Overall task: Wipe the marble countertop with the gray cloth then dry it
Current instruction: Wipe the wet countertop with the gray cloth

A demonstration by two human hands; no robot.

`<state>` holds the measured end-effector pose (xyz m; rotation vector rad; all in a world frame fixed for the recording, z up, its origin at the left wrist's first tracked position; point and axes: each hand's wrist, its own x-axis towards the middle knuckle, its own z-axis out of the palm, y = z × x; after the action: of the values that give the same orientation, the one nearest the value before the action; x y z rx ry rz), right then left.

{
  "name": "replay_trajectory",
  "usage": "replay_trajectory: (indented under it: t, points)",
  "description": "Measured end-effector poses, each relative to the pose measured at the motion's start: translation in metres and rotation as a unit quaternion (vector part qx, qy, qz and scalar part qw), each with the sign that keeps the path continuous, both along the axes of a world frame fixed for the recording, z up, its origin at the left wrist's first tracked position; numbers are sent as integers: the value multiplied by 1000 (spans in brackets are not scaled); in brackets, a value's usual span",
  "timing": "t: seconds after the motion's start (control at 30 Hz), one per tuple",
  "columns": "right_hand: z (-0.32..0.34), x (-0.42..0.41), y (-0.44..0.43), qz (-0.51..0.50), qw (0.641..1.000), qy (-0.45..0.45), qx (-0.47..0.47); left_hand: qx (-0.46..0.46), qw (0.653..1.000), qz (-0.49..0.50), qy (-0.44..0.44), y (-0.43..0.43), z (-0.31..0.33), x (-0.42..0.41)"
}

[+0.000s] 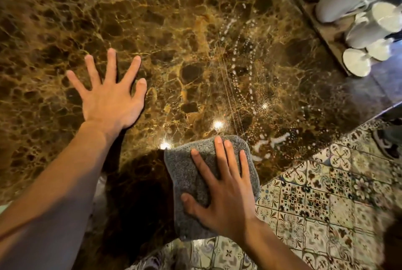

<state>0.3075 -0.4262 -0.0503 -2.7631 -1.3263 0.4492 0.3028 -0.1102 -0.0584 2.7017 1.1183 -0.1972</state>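
Observation:
The brown veined marble countertop [174, 30] fills most of the view. A folded gray cloth [191, 180] lies flat on its near right corner. My right hand [224, 191] presses down on the cloth with fingers spread, palm over its right half. My left hand [111, 93] rests flat on the bare marble to the left and farther out, fingers splayed, holding nothing. White soapy streaks and droplets [243, 56] run across the marble beyond and to the right of the cloth, with foam blobs [272, 141] next to the cloth's far right corner.
Several white cups and mugs [356, 12] stand on a wooden tray [315, 14] at the far right of the counter. The counter's right edge runs diagonally beside the cloth; patterned floor tiles [315, 204] lie below. A person's dark shoe [385, 145] stands on the floor at right.

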Motion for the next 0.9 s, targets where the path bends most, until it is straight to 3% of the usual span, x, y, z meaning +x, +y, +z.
replay_trajectory:
  t: [0.2, 0.3, 0.63, 0.9]
  points:
    - [1, 53, 39, -6, 1000, 2, 6, 0, 1000, -2, -1, 0, 0, 1]
    - [-1, 103, 86, -27, 999, 13, -34, 4, 1000, -2, -6, 0, -1, 0]
    - [-2, 262, 235, -63, 998, -23, -4, 16, 1000, -4, -9, -1, -3, -1]
    - [-1, 288, 253, -60, 998, -30, 3, 10, 1000, -3, -5, 1, -3, 1]
